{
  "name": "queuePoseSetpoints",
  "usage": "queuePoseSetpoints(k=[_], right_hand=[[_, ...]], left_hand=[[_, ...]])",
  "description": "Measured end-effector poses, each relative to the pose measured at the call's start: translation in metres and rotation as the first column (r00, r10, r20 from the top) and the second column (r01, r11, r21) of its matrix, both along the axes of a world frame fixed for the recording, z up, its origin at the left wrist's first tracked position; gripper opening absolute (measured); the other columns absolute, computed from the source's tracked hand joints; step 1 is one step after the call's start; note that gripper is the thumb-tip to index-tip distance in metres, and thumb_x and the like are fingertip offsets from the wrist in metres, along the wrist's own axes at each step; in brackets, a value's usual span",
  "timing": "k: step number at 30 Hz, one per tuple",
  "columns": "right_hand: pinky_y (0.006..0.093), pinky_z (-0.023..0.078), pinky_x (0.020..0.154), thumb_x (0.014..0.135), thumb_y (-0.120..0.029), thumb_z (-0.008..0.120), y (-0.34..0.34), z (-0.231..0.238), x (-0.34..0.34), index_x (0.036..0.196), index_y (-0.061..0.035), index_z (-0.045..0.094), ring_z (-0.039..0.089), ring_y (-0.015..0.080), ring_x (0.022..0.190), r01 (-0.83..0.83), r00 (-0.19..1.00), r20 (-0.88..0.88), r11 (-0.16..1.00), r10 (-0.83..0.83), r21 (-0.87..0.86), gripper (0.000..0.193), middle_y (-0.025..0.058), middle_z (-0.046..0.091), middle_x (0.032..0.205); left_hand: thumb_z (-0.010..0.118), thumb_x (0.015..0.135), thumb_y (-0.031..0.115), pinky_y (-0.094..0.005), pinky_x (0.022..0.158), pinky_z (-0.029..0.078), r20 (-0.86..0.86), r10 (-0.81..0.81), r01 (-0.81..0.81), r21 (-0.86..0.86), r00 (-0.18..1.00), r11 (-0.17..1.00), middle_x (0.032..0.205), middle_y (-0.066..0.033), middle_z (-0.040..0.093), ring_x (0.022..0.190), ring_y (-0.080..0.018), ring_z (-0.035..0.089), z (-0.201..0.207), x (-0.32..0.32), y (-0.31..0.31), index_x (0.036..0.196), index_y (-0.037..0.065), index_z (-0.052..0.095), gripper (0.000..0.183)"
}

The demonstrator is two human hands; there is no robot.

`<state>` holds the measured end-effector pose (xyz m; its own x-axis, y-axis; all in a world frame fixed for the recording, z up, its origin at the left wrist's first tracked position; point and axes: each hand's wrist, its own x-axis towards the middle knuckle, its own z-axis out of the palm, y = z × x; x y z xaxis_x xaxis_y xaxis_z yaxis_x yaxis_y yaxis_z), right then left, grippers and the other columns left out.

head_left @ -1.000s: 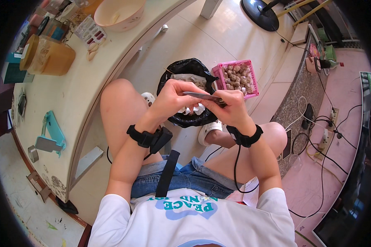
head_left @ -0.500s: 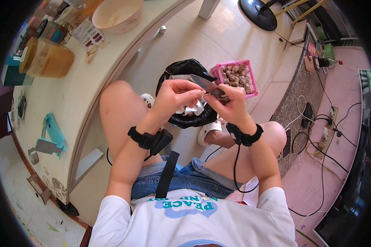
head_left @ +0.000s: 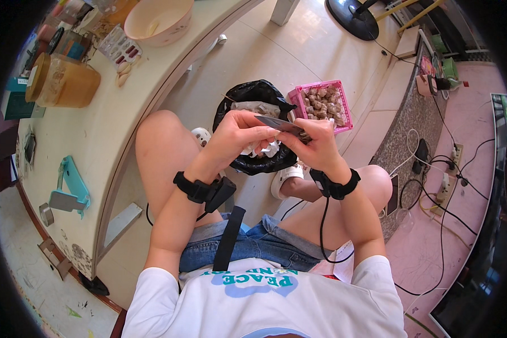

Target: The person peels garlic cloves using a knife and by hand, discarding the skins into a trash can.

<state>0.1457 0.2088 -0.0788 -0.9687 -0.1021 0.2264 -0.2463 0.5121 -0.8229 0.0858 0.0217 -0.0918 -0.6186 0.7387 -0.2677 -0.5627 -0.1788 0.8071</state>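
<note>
My right hand [head_left: 312, 139] is closed around a knife [head_left: 277, 123], its dark blade pointing left across the fingers of my left hand. My left hand [head_left: 243, 132] is pinched on a small pale garlic clove [head_left: 276, 134], mostly covered by fingertips and blade. The two hands meet above a black bag-lined bin [head_left: 253, 167] holding white papery scraps. Just right of the bin, a pink basket [head_left: 350, 115] holds several garlic bulbs [head_left: 323, 101].
To the left, a white table [head_left: 110, 112] carries a bowl [head_left: 159, 22] with pale pieces inside, garlic cloves [head_left: 123, 73], a lidded jar [head_left: 67, 81] and a teal phone stand [head_left: 73, 180]. Cables and a power strip [head_left: 448, 188] lie at right beside a large screen [head_left: 484, 225].
The knife has tilted so its blade lies flatter and lower over my left fingertips. Both hands have shifted only slightly and stay together.
</note>
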Motion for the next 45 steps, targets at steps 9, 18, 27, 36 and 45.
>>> queuePoseSetpoints(k=[9,18,27,36,45], right_hand=[[0.0232,0.038,0.043,0.078,-0.011,0.066,0.000,0.003,0.000,0.083,0.0009,0.066,0.046,0.0060,0.046,-0.033,0.979,0.191,0.984,0.067,-0.175,0.014,0.0085,0.051,0.051],[0.0218,0.037,0.043,0.078,-0.011,0.065,-0.008,0.004,0.002,0.084,0.0011,0.066,0.043,0.0021,0.048,-0.025,0.949,0.300,0.973,0.095,-0.231,0.014,0.0054,0.048,0.049],[0.0250,0.041,0.045,0.070,-0.017,0.074,-0.003,0.003,-0.001,0.078,-0.0007,0.064,0.049,0.0143,0.045,0.053,0.995,0.082,0.999,-0.053,-0.003,0.020,0.0135,0.053,0.056],[0.0270,0.040,0.044,0.070,-0.018,0.075,0.000,-0.002,0.000,0.072,-0.0008,0.061,0.048,0.0199,0.043,0.034,0.997,0.068,0.999,-0.036,0.042,0.023,0.0146,0.052,0.055],[0.0268,0.041,0.044,0.071,-0.018,0.075,-0.003,0.004,-0.001,0.077,-0.0014,0.064,0.051,0.0192,0.045,0.022,0.998,0.064,0.999,-0.023,0.024,0.020,0.0131,0.054,0.056]], left_hand=[[0.061,0.082,0.008,-0.0211,0.051,0.046,0.100,0.001,-0.003,0.025,0.995,1.000,0.070,-0.0048,0.062,0.059,-0.0071,0.055,0.000,0.001,-0.001,0.082,-0.003,0.065,0.011],[0.059,0.082,0.007,-0.0205,0.054,0.045,0.076,0.115,-0.116,0.009,0.990,0.993,0.071,-0.0058,0.062,0.060,-0.0092,0.056,0.000,-0.001,0.001,0.090,-0.003,0.065,0.014],[0.065,0.081,0.010,-0.0182,0.053,0.044,-0.040,0.105,-0.108,-0.093,0.994,0.990,0.069,-0.0024,0.063,0.060,-0.0050,0.055,0.001,0.003,0.003,0.084,-0.001,0.067,0.012],[0.063,0.080,0.008,-0.0189,0.052,0.043,-0.081,0.078,-0.087,-0.112,0.994,0.990,0.070,-0.0041,0.063,0.057,-0.0064,0.054,0.000,0.002,0.003,0.086,-0.002,0.066,0.012],[0.066,0.081,0.011,-0.0173,0.048,0.042,-0.079,0.046,-0.054,-0.103,0.996,0.993,0.067,-0.0020,0.062,0.056,-0.0041,0.053,-0.002,0.001,0.001,0.085,-0.001,0.067,0.013]])
